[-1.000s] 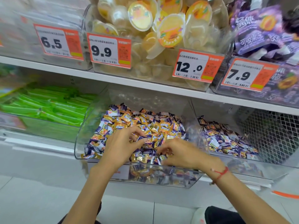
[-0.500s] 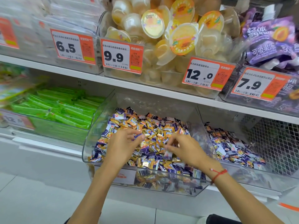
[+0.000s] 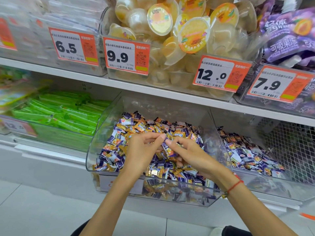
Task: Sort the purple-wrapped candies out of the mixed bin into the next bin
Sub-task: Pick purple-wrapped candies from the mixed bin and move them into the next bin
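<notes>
Near edge: dark trouser knees (image 3: 236, 231) and white floor (image 3: 34, 210). Both forearms reach up into the mixed bin (image 3: 170, 195), a clear plastic tub on the lower shelf. Red string bracelet (image 3: 236, 184) on the right wrist.

Left hand (image 3: 141, 154) is over the middle of the pile, fingers curled, thumb and forefinger tips meeting at the top edge of a purple candy (image 3: 167, 149). Right hand (image 3: 190, 154) is just beside it, fingertips almost touching the left's, thumb and forefinger pinching the same candy from the right side. Candy hangs tilted between the two hands, just above the heap. Remaining fingers of both hands loosely bent; can't tell whether they hold more pieces.

Mixed bin holds purple and orange/gold wrapped candies (image 3: 136, 126) jumbled together, piled toward the back.

Next bin (image 3: 255, 178) to the right, touching wall to wall, holds mostly purple pieces (image 3: 247, 150). Wire mesh (image 3: 293, 147) beyond it on the right.

Left of the mixed bin: bin of green packs (image 3: 64, 114).

Upper shelf: orange price tags 6.5 (image 3: 73, 46), 9.9 (image 3: 126, 56), 12.0 (image 3: 221, 73), 7.9 (image 3: 276, 85); jelly cups (image 3: 187, 31) behind the middle tags, purple pouches (image 3: 288, 36) far right.
</notes>
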